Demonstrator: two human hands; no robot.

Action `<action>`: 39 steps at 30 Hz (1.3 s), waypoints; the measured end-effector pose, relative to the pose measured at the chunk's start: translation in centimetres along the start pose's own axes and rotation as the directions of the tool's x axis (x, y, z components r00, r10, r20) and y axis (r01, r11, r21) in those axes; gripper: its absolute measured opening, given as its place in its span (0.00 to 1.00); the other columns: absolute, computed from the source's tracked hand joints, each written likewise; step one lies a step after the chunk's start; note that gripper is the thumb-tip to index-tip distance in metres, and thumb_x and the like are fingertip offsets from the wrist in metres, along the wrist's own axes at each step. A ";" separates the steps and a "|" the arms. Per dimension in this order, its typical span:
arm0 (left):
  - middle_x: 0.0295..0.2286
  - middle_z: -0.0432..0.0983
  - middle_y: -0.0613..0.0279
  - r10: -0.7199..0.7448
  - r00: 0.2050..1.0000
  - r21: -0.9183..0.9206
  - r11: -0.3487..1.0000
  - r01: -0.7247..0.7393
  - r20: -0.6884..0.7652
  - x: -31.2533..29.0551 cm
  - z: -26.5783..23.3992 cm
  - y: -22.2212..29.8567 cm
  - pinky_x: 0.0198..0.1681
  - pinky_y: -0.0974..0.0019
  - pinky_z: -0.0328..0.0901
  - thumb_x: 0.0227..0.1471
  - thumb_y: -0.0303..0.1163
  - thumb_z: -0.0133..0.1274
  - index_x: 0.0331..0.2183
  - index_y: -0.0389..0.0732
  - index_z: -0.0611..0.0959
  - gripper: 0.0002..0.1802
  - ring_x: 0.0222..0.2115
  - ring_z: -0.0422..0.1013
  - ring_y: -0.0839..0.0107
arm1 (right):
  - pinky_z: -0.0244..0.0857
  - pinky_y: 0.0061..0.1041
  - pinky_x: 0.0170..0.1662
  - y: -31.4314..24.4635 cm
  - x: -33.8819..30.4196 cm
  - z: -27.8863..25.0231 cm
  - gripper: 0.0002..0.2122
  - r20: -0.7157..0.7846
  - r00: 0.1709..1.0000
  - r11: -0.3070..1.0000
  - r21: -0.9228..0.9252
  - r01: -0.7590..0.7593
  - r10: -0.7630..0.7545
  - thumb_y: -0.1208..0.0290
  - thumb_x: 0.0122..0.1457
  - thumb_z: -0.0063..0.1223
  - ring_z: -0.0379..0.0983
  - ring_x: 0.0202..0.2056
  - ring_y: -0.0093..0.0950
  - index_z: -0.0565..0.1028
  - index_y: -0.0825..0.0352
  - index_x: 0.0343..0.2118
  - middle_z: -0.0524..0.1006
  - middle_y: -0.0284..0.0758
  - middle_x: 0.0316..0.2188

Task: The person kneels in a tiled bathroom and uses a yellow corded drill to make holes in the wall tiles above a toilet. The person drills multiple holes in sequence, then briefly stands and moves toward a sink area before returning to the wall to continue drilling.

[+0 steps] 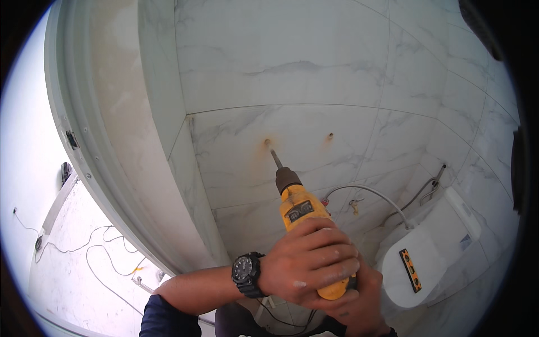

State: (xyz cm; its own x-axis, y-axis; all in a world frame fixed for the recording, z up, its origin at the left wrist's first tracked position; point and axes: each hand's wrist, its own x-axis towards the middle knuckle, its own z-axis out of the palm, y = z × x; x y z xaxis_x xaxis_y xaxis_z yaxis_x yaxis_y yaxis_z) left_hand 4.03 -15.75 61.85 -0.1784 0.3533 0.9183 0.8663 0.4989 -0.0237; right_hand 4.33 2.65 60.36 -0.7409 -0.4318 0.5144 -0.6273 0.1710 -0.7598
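Note:
A yellow power drill [302, 202] with a dark chuck points up and away at the marbled tile wall [281, 84]. Its bit [275, 158] reaches the left of two holes, ringed by orange-brown dust; how deep the tip sits I cannot tell. My left hand [311, 261], a black watch on its wrist, is wrapped over the top of the drill's body. Beneath and behind it, my right hand [359, 300] closes round the rear of the drill, its fingers partly hidden. The right hole [330, 136] has a small stain below.
To the right stands a white toilet [415, 255] with a small yellow-black spirit level [410, 271] on its lid. A braided hose [373, 191] arcs towards the toilet, near a small tap [355, 205]. A door frame [106, 168] rises at left; cables [104, 241] trail over the floor beyond.

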 end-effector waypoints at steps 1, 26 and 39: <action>0.40 0.85 0.59 0.005 1.000 0.000 1.000 -0.005 -0.003 0.0 0.0 0.0 0.48 0.54 0.72 0.49 0.46 0.71 0.40 0.41 0.86 0.22 0.41 0.81 0.59 | 0.77 0.30 0.50 0.0 0.1 0.0 0.31 0.006 1.000 1.000 0.002 0.014 -0.014 0.62 0.56 0.70 0.82 0.49 0.30 0.72 0.74 0.59 0.82 0.41 0.46; 0.40 0.84 0.58 0.025 1.000 -0.006 1.000 -0.025 0.002 0.2 -0.1 -0.2 0.47 0.54 0.72 0.50 0.47 0.70 0.40 0.39 0.87 0.23 0.42 0.81 0.58 | 0.76 0.32 0.53 -0.1 0.3 -0.6 0.34 0.079 0.997 0.999 0.028 -0.021 0.019 0.60 0.58 0.71 0.81 0.52 0.33 0.69 0.75 0.61 0.80 0.44 0.50; 0.35 0.81 0.61 0.008 1.000 -0.026 1.000 -0.007 0.030 0.4 -0.2 -0.2 0.47 0.54 0.70 0.50 0.46 0.68 0.36 0.41 0.85 0.19 0.38 0.77 0.61 | 0.78 0.32 0.52 1.1 -0.5 0.4 0.32 0.137 0.990 0.991 0.132 -0.029 0.011 0.67 0.58 0.73 0.80 0.53 0.31 0.66 0.71 0.61 0.76 0.40 0.51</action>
State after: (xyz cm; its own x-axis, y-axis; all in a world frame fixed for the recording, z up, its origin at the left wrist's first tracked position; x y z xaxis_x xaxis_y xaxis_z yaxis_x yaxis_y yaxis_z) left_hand 3.90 -15.91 62.29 -0.1852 0.3805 0.9061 0.8794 0.4757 -0.0200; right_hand 4.07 2.72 59.11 -0.7076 -0.5475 0.4467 -0.5681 0.0647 -0.8204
